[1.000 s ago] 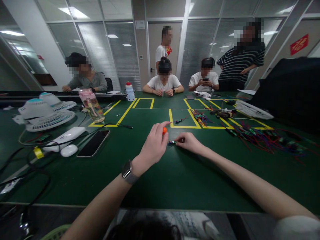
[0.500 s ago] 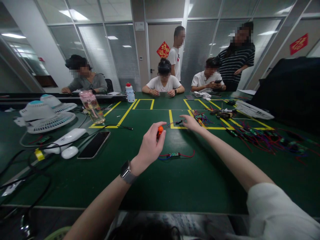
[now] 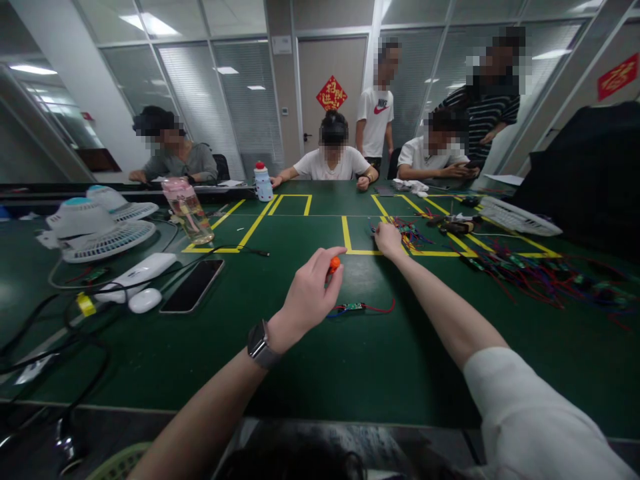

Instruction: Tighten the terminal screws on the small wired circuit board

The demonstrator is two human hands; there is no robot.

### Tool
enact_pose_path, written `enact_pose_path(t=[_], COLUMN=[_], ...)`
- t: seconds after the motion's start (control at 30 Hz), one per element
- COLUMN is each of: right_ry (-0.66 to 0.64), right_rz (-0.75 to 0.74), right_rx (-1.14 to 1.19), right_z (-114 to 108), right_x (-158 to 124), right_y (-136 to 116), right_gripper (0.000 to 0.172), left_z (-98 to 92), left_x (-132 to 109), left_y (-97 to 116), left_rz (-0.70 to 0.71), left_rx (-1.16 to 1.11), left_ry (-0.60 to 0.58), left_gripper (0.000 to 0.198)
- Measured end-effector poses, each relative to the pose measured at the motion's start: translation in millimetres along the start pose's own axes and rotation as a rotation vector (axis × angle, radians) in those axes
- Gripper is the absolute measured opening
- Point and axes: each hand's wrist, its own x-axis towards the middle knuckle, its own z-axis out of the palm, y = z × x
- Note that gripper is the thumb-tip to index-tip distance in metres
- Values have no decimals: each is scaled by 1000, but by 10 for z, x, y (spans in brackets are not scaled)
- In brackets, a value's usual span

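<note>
My left hand (image 3: 311, 288), with a watch on its wrist, is closed around a small orange object (image 3: 335, 265); only its rounded orange end shows between thumb and fingers. Just right of and below that hand, a small green circuit board (image 3: 353, 307) with red and blue wires lies on the green table (image 3: 300, 373). My right hand (image 3: 389, 240) reaches forward to the left edge of a pile of wired circuit boards (image 3: 413, 231). Its fingers are curled down on a small wired circuit board, mostly hidden, with a bit of wire showing on the left.
Yellow tape (image 3: 346, 233) marks areas on the table. More wired boards (image 3: 545, 277) lie at right, near a white basket (image 3: 517, 217). At left are a phone (image 3: 193, 287), a pink-topped bottle (image 3: 187, 210), fans (image 3: 103, 230) and black cables (image 3: 75, 333). Several people are across the table.
My right hand has moved right to the pile, and its fingers have curled. The wired board that lay by its fingers is gone from that spot. My left hand still holds the orange object.
</note>
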Motion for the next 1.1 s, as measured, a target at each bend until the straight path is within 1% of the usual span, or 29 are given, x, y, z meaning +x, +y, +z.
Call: enact_pose_path(t=[0.1, 0.17, 0.3, 0.4, 0.47, 0.5, 0.53, 0.57, 0.6, 0.67, 0.7, 0.73, 0.77, 0.83, 0.9, 0.93, 1.0, 1.1], right_ry=[11, 15, 72, 150, 177, 179, 180, 144, 77, -154, -272, -364, -400, -362, -332, -315, -302, -299], right_rz=[80, 105, 87, 20, -52, -124, -257, -382, -490, -694, -757, -793, -803, -823, -791, -777, -755, -745], right_rx=[-25, -33, -41, -32, -11, 18, 125, 252, 385, 598, 654, 683, 688, 662, 677, 696, 725, 727], right_z=[-39, -59, -105, -175, -244, -285, -330, -378, -427, -518, -555, -582, -597, -592, -555, -532, -493, -469], right_x=[62, 64, -12, -104, -209, -291, -400, -538, -706, -1104, -1315, -1517, -1697, -1957, -2067, -2076, -2041, -1980], right_y=[62, 100, 99, 0, -95, -140, -177, -202, -211, -182, -148, -107, -65, 4, 36, 37, 22, -9], right_gripper=[26, 25, 30, 36, 40, 43, 45, 45, 46, 52, 55, 57, 56, 51, 38, 32, 27, 25], left_z=[-2, -4, -4, -6, -16, -23, -33, -45, -59, -84, -93, -99, -99, -85, -60, -46, -22, 11], left_x=[-4, -5, -9, -7, 0, 5, 10, 16, 23, 36, 42, 48, 53, 61, 66, 69, 75, 81], left_y=[-6, -5, 4, 16, 26, 32, 38, 45, 51, 63, 67, 69, 70, 64, 54, 49, 45, 62], left_rz=[-3, -4, 0, 3, -7, -14, -24, -32, -39, -54, -57, -64, -72, -102, -145, -176, -237, -318], left_rx=[5, 5, 9, 8, 4, -2, -9, -20, -33, -62, -77, -92, -109, -149, -221, -285, -464, -747], left_ry=[-14, -22, -40, -47, -44, -37, -28, -23, -11, -30, -46, -62, -70, -47, 23, 53, 96, 131], left_gripper=[25, 25, 26, 27, 26, 26, 26, 26, 26, 28, 29, 29, 30, 29, 27, 26, 26, 24])
